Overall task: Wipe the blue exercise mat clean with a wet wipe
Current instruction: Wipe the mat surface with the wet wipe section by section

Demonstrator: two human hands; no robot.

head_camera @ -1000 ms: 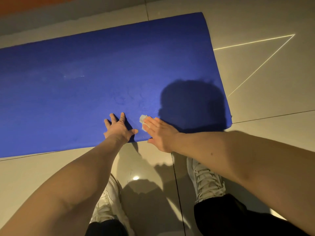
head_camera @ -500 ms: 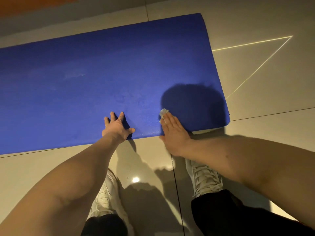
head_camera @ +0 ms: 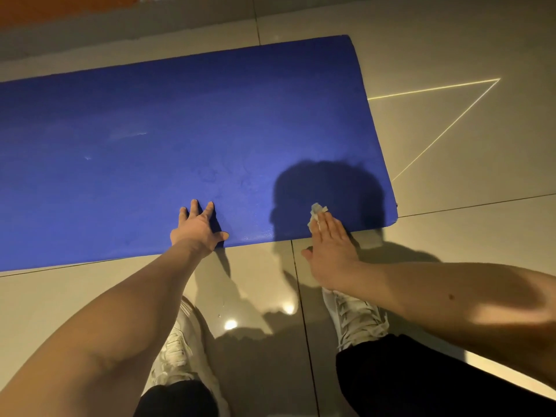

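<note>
A blue mat (head_camera: 150, 161) is being shown spread flat on a floor (head_camera: 451, 40) of large, glossy, pale tiles, its length running out of view to the left. Beyond the mat's far edge, a grey band and an orange strip (head_camera: 60, 10) are being shown at the top of the view. To the right of the mat, thin bright lines (head_camera: 436, 88) are being cast on the tiles in a triangle. The mat's right end is rounded at its corners, and bare tiles are lying open past that end and along the near edge. A dark shadow is being thrown on the mat by its near right corner.

The left hand (head_camera: 197, 228) is being pressed on the mat at the near edge, fingers spread and straight, gripping nothing. The right hand (head_camera: 329, 245) is being laid across the same edge, closer to the right corner, with fingers straight and together. A crumpled white wipe (head_camera: 316, 213) is being pressed onto the mat under its fingertips, partly showing beyond them. On the near side of the mat, two white shoes (head_camera: 358, 320) are being planted on the tiles.
</note>
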